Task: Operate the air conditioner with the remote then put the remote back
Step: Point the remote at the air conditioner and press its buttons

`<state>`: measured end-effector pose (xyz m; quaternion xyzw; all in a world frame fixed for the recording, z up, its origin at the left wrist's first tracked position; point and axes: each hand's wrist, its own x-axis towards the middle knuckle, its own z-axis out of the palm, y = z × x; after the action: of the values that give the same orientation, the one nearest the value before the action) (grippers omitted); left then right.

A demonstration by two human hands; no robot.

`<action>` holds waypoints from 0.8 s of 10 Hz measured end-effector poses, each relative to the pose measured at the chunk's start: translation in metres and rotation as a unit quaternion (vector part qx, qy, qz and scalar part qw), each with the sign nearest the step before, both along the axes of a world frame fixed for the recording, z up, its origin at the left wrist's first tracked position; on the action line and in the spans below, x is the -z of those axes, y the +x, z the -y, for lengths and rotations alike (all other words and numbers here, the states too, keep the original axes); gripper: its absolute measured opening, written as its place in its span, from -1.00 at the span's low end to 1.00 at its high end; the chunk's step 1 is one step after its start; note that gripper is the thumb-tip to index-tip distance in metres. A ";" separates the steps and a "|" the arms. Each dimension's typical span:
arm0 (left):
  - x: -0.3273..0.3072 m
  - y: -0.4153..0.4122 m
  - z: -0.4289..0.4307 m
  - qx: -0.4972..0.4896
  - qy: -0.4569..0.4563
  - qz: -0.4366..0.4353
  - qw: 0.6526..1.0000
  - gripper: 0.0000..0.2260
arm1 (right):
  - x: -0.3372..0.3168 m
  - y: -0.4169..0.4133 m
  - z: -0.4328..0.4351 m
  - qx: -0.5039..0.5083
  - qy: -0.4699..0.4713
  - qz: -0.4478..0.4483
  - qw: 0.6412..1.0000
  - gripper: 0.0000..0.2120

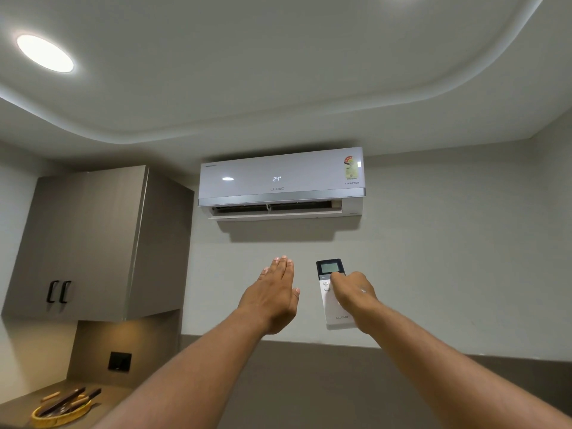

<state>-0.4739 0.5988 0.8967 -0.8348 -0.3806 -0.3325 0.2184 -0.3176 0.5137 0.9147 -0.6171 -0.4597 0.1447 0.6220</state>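
A white wall-mounted air conditioner (281,181) hangs high on the wall, its front display reading 24 and its lower flap open. My right hand (353,289) is raised below it and grips a white remote (330,292) with a dark top and a small lit screen, thumb resting on the buttons under the screen. The remote points up toward the unit. My left hand (272,297) is stretched out flat beside it, fingers straight and together, holding nothing.
A grey wall cabinet (86,243) with two black handles hangs at the left. Below it a counter carries a yellow basket (62,413) of utensils. A dark wall panel (309,382) runs under the hands. A round ceiling light (45,53) glows at upper left.
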 end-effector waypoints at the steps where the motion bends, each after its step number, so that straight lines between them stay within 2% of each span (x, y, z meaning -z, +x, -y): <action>1: 0.000 0.000 0.000 0.001 0.000 -0.001 1.000 -0.44 | 0.001 0.000 0.000 -0.003 0.000 0.002 1.000 -0.85; 8: -0.001 -0.001 0.000 -0.002 0.009 0.004 1.000 -0.43 | -0.003 -0.002 0.001 -0.001 0.008 -0.005 1.000 -0.83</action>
<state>-0.4751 0.5989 0.8975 -0.8308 -0.3798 -0.3391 0.2248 -0.3196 0.5124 0.9177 -0.6107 -0.4584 0.1452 0.6292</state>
